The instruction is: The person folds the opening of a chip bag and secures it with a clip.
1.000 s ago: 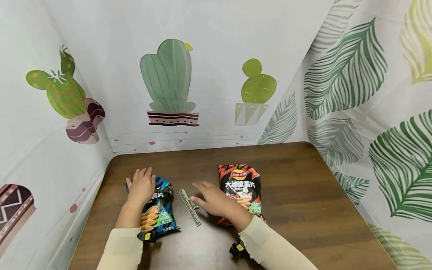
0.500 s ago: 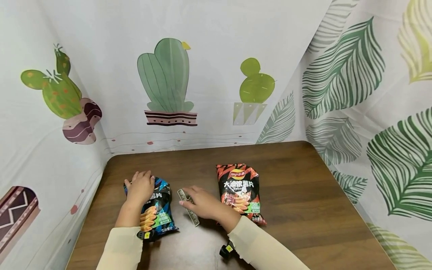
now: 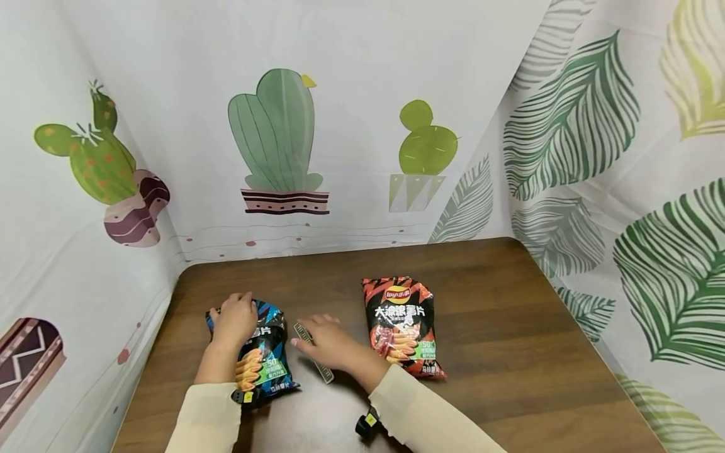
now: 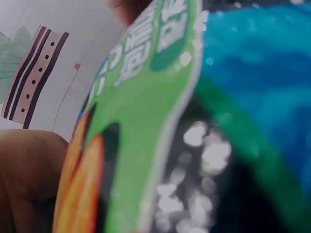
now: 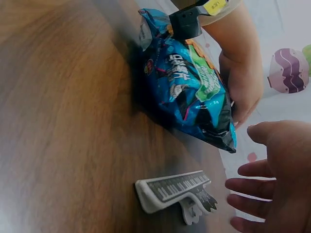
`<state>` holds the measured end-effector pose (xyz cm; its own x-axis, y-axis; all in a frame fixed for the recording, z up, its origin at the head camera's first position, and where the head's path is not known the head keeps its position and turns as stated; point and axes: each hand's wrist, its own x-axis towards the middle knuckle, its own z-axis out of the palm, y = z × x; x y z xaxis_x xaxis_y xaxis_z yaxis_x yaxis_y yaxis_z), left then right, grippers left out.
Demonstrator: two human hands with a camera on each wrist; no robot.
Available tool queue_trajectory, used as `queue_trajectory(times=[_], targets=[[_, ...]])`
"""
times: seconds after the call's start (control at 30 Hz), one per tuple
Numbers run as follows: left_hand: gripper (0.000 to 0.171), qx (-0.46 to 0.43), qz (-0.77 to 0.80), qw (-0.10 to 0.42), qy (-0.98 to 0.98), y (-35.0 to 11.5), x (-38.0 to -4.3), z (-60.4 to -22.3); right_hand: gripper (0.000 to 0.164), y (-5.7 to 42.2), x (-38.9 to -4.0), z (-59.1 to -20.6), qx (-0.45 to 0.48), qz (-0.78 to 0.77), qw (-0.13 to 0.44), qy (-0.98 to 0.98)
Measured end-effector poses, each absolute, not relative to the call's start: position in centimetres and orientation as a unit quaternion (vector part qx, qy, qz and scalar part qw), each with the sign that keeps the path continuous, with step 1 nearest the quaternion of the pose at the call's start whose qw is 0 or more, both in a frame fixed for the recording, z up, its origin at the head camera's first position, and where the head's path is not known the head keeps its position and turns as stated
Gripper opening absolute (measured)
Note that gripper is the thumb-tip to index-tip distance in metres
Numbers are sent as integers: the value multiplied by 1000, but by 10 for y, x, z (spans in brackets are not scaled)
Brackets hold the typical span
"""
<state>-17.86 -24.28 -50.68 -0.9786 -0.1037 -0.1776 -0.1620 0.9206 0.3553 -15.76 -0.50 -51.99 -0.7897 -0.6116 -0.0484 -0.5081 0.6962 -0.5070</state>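
Note:
On the left of the table lies a blue chip bag [image 3: 266, 352], whose printed front also fills the left wrist view. My left hand [image 3: 235, 321] grips the bag's upper left part, with the fingers bent over its far edge. Nearer the middle is a slim sheet clip [image 5: 175, 191] with a piano-key print and a small handle. Over it, in the head view, my right hand [image 3: 328, 343] covers its middle part. The right wrist view shows those fingers loosely spread beside the clip, apart from it and holding nothing.
A red and black chip bag [image 3: 401, 327] lies flat to the right of my right hand. Brown wood table [image 3: 510, 352] extends to the right. A printed cloth [image 3: 362, 126] hangs behind it and at both sides.
My right hand has moved left, away from the red bag and over the clip. My left hand stays on the blue bag, its fingers now more bent.

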Motion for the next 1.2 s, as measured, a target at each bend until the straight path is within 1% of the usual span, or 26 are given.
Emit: queue_trajectory(times=[0.1, 0.33, 0.7, 0.9, 1.03, 1.2], targets=[[49, -75, 197, 78, 974, -243, -179, -507, 56, -8, -158, -520, -291, -245, 98, 919], [49, -96, 207, 76, 971, -245, -180, -510, 55, -13, -161, -518, -285, -279, 126, 908], [44, -126, 220, 33, 967, -244, -182, -514, 54, -23, -163, -525, -282, -296, 140, 902], [38, -140, 222, -7, 965, -242, -180, -514, 55, -27, -162, -527, -286, -286, 147, 903], [33, -137, 226, -46, 963, -238, -181, -511, 52, -30, -163, -524, -288, -286, 146, 902], [29, -128, 236, -80, 960, -233, -182, -503, 49, -31, -162, -520, -293, -289, 139, 901]])
